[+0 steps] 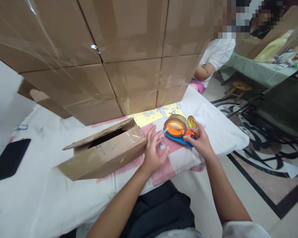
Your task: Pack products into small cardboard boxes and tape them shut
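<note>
My right hand point(200, 138) grips the right end of a tape dispenser point(175, 128), which is orange and blue with a roll of brown tape on it. Just left of it, my left hand point(155, 148) has its fingers spread and holds nothing. It is beside the right end of an opened cardboard box point(114, 150); I cannot tell if they touch. This box lies on the cloth-covered table with its flaps up and a dark gap between them. A small round yellow item point(191, 121) shows just behind my right fingers.
Taped cardboard cartons point(134, 76) are stacked behind, forming a wall. A black tablet-like slab point(10, 160) lies at the left. Past the table's right end point(238, 138) are a person in a white shirt point(220, 53), a wooden stool point(238, 89) and a dark chair point(280, 99).
</note>
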`<state>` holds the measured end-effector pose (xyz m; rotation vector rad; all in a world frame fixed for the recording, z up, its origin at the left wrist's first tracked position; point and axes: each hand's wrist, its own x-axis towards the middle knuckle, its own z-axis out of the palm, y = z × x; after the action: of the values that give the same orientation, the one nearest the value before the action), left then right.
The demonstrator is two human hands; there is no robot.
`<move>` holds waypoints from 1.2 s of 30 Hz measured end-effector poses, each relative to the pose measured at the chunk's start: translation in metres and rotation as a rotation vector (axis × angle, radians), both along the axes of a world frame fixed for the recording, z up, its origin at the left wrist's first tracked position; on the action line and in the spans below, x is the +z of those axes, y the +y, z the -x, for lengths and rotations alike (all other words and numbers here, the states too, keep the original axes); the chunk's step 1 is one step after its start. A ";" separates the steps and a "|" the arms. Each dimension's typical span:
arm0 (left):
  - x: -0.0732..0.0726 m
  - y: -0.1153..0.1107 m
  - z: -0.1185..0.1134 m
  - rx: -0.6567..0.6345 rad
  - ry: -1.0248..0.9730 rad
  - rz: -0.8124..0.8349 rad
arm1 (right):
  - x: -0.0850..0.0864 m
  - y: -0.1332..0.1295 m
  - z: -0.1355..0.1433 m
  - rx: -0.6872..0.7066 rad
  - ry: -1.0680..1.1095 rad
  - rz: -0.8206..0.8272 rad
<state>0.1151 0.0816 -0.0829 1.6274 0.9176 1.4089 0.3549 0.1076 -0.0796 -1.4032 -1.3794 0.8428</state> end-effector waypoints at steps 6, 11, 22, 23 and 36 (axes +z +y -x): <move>0.008 -0.007 0.007 0.016 0.066 0.013 | -0.013 0.015 0.018 -0.146 -0.379 -0.068; 0.015 -0.012 0.009 0.008 0.012 0.072 | 0.014 -0.011 0.035 -0.268 -0.373 -0.299; 0.024 -0.056 0.034 0.060 -0.033 0.149 | 0.072 -0.054 0.121 0.293 -0.108 -0.330; 0.026 -0.062 0.038 0.090 -0.054 0.203 | 0.073 -0.054 0.128 0.292 -0.076 -0.346; 0.084 -0.074 0.171 0.876 0.837 -0.226 | 0.132 -0.034 0.204 0.538 0.089 -0.268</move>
<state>-0.0560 0.0073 0.0015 2.1551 2.2199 1.3601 0.1510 0.0734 0.0528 -0.7871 -1.7573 0.9995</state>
